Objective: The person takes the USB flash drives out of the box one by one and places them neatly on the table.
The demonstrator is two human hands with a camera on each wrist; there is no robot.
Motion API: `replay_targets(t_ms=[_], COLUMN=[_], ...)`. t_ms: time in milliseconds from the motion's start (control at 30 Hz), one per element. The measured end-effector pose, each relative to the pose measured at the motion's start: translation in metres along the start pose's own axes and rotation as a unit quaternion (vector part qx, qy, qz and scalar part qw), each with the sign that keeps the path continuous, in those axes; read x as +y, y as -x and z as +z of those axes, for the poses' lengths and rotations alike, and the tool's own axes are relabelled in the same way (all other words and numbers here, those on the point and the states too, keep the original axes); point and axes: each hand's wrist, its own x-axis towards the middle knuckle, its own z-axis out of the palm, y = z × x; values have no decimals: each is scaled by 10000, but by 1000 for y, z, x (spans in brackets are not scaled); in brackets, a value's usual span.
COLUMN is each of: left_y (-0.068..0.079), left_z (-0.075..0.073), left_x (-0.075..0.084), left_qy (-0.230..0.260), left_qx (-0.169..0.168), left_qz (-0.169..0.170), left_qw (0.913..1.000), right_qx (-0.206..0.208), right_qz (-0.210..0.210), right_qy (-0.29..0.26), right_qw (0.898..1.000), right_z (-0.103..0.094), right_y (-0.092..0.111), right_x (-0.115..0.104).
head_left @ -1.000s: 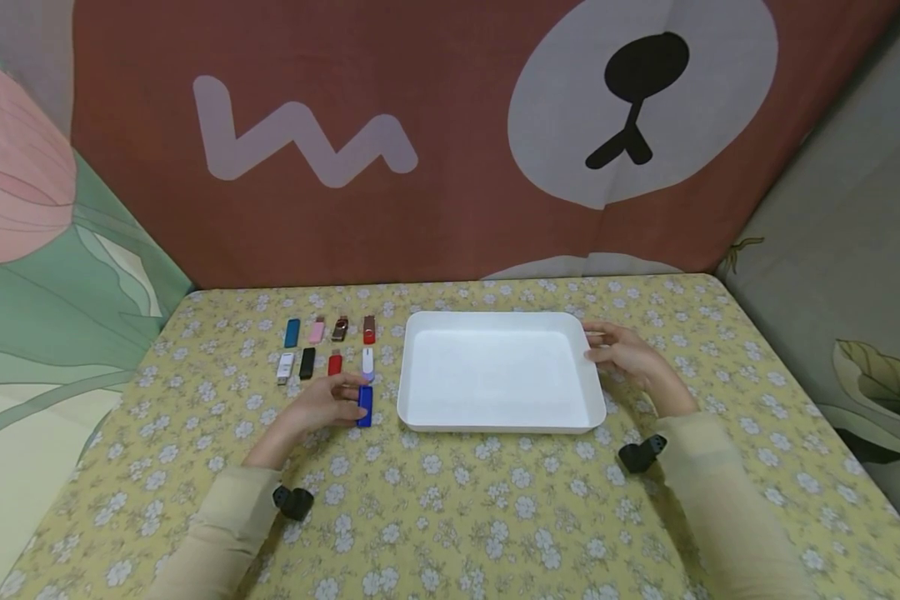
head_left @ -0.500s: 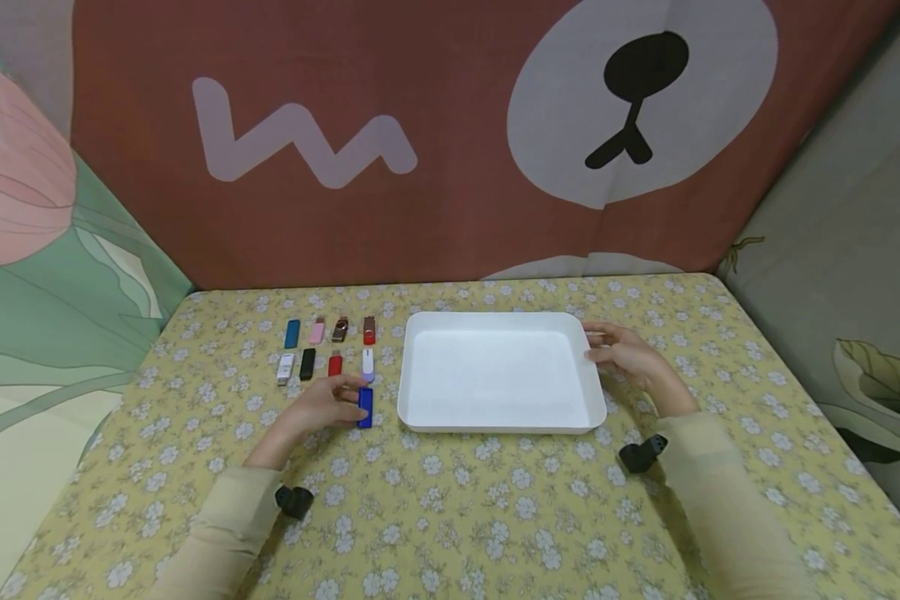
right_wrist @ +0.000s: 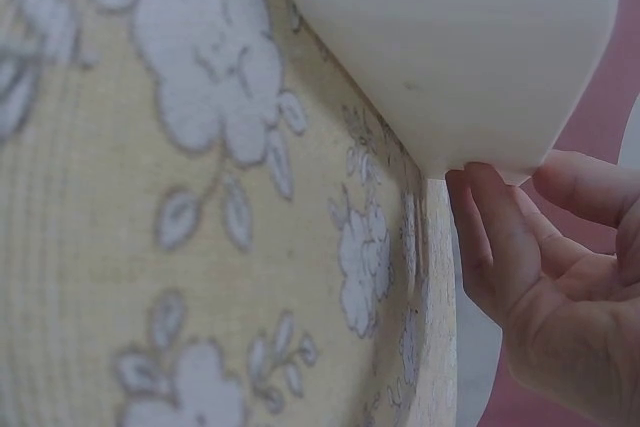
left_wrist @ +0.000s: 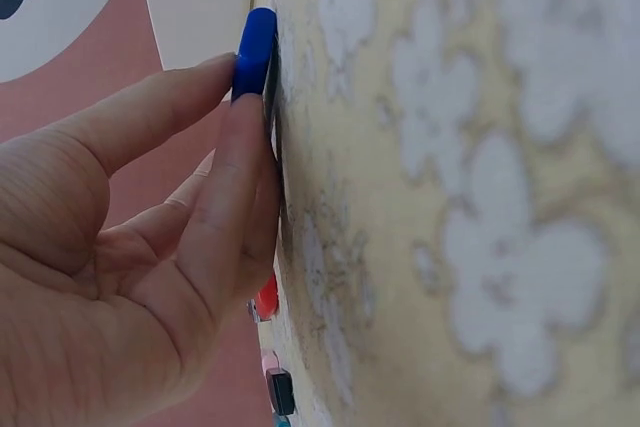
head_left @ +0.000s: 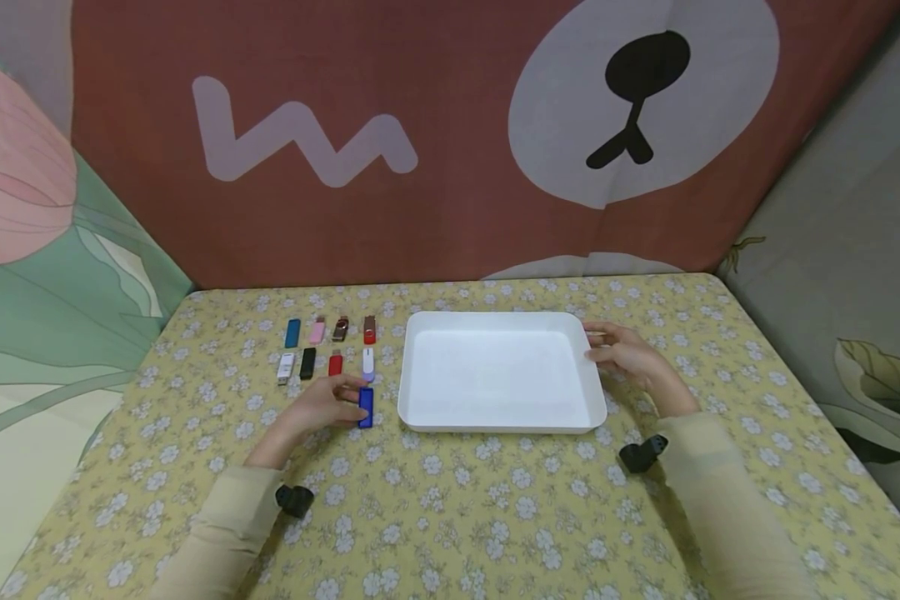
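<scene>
In the head view, my left hand (head_left: 322,407) pinches a blue USB stick (head_left: 366,408) lying near the table's middle left. The left wrist view shows thumb and fingertips against the blue stick's (left_wrist: 256,52) sides, low at the cloth. My right hand (head_left: 630,354) touches the outer right side of a white rectangular tray (head_left: 501,432). In the right wrist view, the fingertips (right_wrist: 485,175) and thumb rest against the tray's outer wall (right_wrist: 460,57). Nothing lies in the tray.
Several USB sticks lie in two rows left of the tray, among them a teal one (head_left: 292,333), a black one (head_left: 307,363) and a white-purple one (head_left: 368,365). A flowered yellow cloth (head_left: 465,517) covers the table. A printed curtain (head_left: 450,208) hangs behind.
</scene>
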Motion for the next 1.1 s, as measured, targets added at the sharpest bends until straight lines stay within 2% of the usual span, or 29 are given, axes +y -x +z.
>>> replay_targets(t_ms=[433, 900, 1100], left_y=[2, 3, 5], left_z=[-3, -7, -10], left_x=[-1, -1, 3], left_qy=[-140, 226, 345], left_qx=[-24, -139, 3], left_qz=[50, 41, 97], left_qw=[9999, 9996, 9994], right_qx=[-20, -29, -42], right_qz=[-37, -29, -39], right_qy=[34, -49, 8], right_qw=[10000, 10000, 10000], right_z=[0, 0, -1], right_y=[1, 2, 2], right_x=[1, -1, 0])
